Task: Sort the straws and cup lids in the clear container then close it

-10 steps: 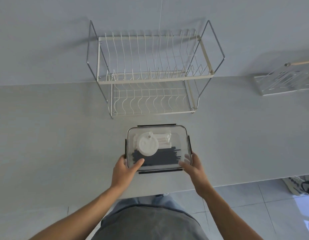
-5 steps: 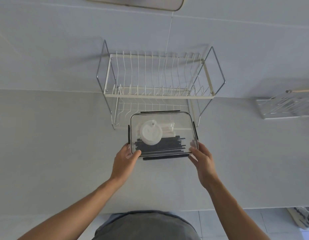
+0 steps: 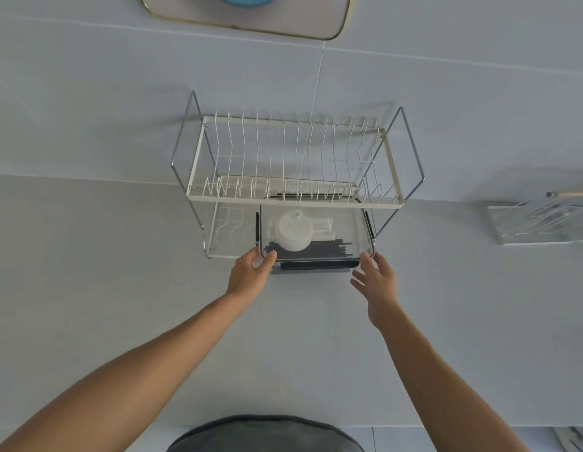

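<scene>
The clear container (image 3: 349,234) with black clips and a closed lid sits under the upper tier of the white dish rack (image 3: 293,199), on its lower level. Inside lie white cup lids (image 3: 291,232), white straws (image 3: 322,225) and black straws (image 3: 329,248). My left hand (image 3: 251,272) holds the container's near left corner, thumb on the lid. My right hand (image 3: 376,278) is at the near right corner with fingers spread, the fingertips just touching the edge.
A second wire rack (image 3: 541,220) with a wooden handle stands at the right on the white counter (image 3: 120,288). A framed board (image 3: 251,17) hangs on the wall above. The counter's front edge runs near the bottom.
Both hands pushed the container away from me, from the open counter into the lower level of the dish rack. My right hand has loosened and spread its fingers.
</scene>
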